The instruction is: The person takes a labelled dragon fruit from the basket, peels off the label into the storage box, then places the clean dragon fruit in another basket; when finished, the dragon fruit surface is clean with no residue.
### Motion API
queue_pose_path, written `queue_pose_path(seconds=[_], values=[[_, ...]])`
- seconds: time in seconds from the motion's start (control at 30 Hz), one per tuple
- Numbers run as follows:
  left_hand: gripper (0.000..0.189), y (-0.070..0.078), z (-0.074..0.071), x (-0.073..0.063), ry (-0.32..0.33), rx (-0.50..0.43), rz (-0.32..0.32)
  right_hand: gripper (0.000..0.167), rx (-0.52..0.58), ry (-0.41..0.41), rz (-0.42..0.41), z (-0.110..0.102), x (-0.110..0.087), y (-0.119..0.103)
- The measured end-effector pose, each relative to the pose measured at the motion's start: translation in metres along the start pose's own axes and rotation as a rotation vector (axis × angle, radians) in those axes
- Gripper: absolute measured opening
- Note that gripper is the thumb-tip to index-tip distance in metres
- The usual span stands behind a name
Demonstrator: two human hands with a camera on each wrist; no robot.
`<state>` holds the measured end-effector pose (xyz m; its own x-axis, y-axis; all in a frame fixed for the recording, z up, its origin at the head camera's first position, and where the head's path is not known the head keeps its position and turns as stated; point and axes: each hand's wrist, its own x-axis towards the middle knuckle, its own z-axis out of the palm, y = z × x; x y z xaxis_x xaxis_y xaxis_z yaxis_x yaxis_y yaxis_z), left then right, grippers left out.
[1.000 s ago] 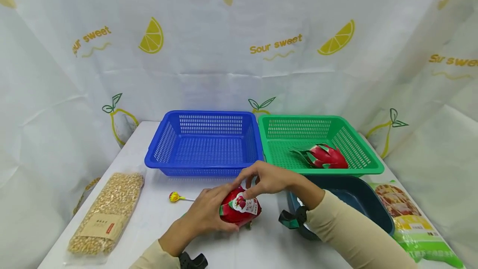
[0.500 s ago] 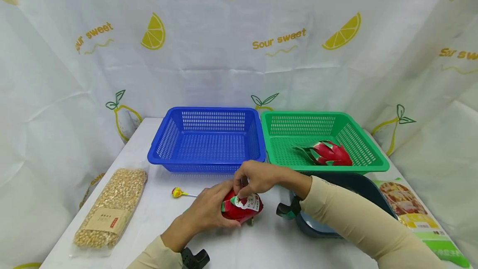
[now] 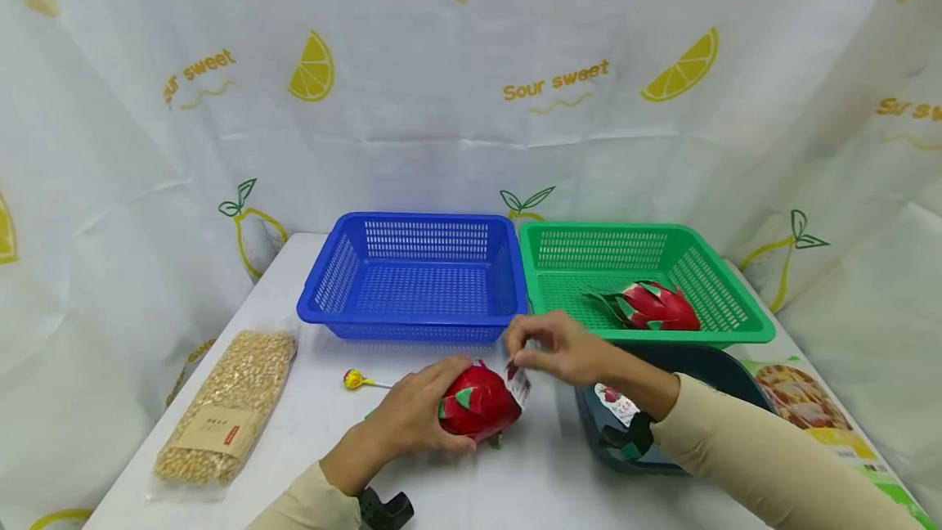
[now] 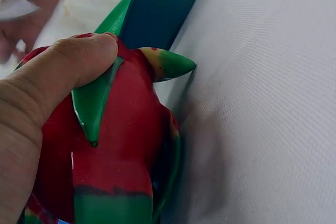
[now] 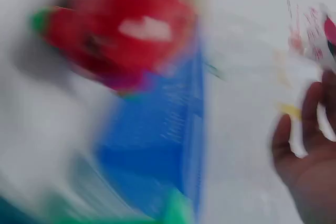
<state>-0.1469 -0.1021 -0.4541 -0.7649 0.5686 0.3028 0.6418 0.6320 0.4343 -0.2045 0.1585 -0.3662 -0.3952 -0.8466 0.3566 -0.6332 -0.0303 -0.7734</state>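
A red dragon fruit (image 3: pixel 482 403) with green scales lies on the white table. My left hand (image 3: pixel 415 411) grips it from the left side; the left wrist view has the thumb (image 4: pixel 79 66) pressed over its skin (image 4: pixel 115 166). Just right of the fruit, my right hand (image 3: pixel 562 346) pinches a white printed sticker (image 3: pixel 519 387) between thumb and finger. This sticker hangs off the fruit's surface; whether an edge still touches cannot be told. Blurred, the right wrist view has the fruit (image 5: pixel 131 24) at upper left and the right hand (image 5: pixel 315 156) at the right edge.
Behind are a blue basket (image 3: pixel 316 313) and a green basket (image 3: pixel 736 337), the latter holding another dragon fruit (image 3: pixel 655 307). A dark teal basin (image 3: pixel 603 452) holds another sticker (image 3: pixel 616 405). A lollipop (image 3: pixel 355 379) and a grain bag (image 3: pixel 231 399) lie left, a food packet (image 3: pixel 802 399) right.
My right hand has moved right, away from the dragon fruit, drawing the sticker off its skin. The left hand keeps its grip, and the fruit's bare red side now shows.
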Motion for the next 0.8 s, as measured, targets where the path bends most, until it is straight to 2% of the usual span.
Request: queue_pose_path(seconds=[0.1,0.13,0.23,0.37,0.47,0.6,0.7,0.8], values=[[0.095,0.001,0.001,0.002,-0.009,-0.011,-0.008,0.007,0.109,0.075,0.031,-0.028,-0.016,-0.019],[0.095,0.001,0.002,0.002,-0.013,-0.015,-0.009,0.007,0.119,0.07,0.068,-0.038,-0.024,-0.024],[0.095,0.003,0.004,0.002,-0.016,-0.018,-0.012,0.014,0.128,-0.004,0.181,-0.063,-0.054,-0.03],[0.095,0.004,0.004,0.001,-0.009,-0.014,-0.017,0.014,0.132,-0.111,0.338,-0.082,-0.101,-0.021],[0.095,0.004,0.002,0.0,0.0,-0.008,-0.02,0.007,0.116,-0.141,0.495,-0.089,-0.134,-0.008],[0.095,0.003,0.002,-0.002,0.009,-0.002,-0.022,0.009,0.06,-0.121,0.683,-0.091,-0.168,0.012],[0.095,0.003,0.001,-0.002,0.003,-0.011,-0.026,0.016,0.014,-0.088,0.791,-0.088,-0.182,0.021],[0.095,0.003,0.001,-0.002,-0.007,-0.017,-0.03,0.025,-0.027,-0.062,0.869,-0.084,-0.188,0.025]])
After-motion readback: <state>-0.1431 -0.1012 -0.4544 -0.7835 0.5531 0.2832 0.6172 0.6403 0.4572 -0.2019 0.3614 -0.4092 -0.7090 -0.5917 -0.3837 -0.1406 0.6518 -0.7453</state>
